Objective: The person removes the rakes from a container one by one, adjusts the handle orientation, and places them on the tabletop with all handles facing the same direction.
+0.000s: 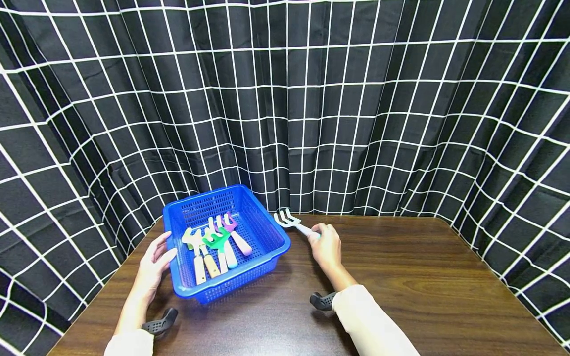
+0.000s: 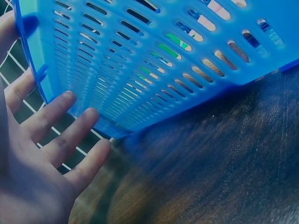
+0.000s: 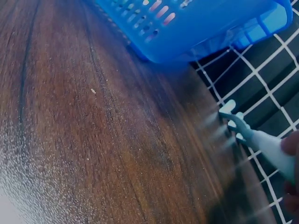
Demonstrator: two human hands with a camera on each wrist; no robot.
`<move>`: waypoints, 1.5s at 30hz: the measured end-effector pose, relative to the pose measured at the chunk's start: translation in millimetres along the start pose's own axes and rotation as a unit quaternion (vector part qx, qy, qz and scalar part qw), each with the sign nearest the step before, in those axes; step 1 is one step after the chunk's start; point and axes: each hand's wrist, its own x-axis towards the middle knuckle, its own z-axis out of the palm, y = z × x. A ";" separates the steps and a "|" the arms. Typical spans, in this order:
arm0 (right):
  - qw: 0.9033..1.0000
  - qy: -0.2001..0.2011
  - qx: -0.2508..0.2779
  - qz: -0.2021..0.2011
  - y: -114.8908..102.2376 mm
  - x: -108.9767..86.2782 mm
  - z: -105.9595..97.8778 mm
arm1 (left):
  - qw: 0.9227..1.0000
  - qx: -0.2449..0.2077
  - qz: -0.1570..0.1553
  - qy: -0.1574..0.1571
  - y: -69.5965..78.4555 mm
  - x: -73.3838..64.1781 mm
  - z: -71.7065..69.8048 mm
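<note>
A pale blue hand rake point(image 1: 288, 220) with curved prongs is at the back edge of the table, prongs toward the basket. My right hand point(image 1: 327, 245) grips its handle, and the rake point(image 3: 264, 142) also shows in the right wrist view. The blue plastic basket point(image 1: 278, 248) stands left of it, holding several small hand rakes: a green one point(image 1: 218, 241), a purple one point(image 1: 230, 223) and others in pale colours. My left hand point(image 1: 151, 262) is at the basket's left rim; in the left wrist view its fingers point(image 2: 77, 133) spread beside the slotted wall.
The brown wood-grain table point(image 1: 401, 277) extends to the right of my right hand. A black curtain with a white grid point(image 1: 338, 123) hangs around the back and sides. Black wrist bands point(image 1: 322, 300) sit on both wrists.
</note>
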 end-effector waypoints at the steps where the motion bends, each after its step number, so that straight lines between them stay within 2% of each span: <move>1: 1.000 -0.011 -0.003 0.013 0.4 0.1 0.5 | 1.000 0.000 -0.001 0.000 0.0 0.1 -0.1; 5: 0.998 -0.039 -0.011 0.044 -0.8 -0.2 2.9 | 1.000 -0.006 0.000 -0.001 -0.6 0.3 -0.8; 11: 0.996 -0.068 -0.017 0.054 -6.0 -2.1 4.4 | 1.000 -0.014 0.002 0.000 -1.4 0.5 -1.4; 21: 0.989 -0.106 -0.033 0.098 0.1 -0.2 4.8 | 1.000 0.004 -0.003 0.000 0.2 -1.5 2.9; 30: 0.990 -0.100 -0.033 0.089 3.5 1.2 9.4 | 1.000 0.012 -0.010 0.006 2.3 -1.0 1.5; 35: 0.992 -0.092 -0.034 0.079 6.9 0.5 10.2 | 1.000 0.006 -0.004 0.003 1.0 -0.9 0.6; 45: 0.993 -0.095 -0.020 0.070 6.6 3.2 -4.0 | 1.000 0.018 -0.010 0.005 0.7 -0.1 0.1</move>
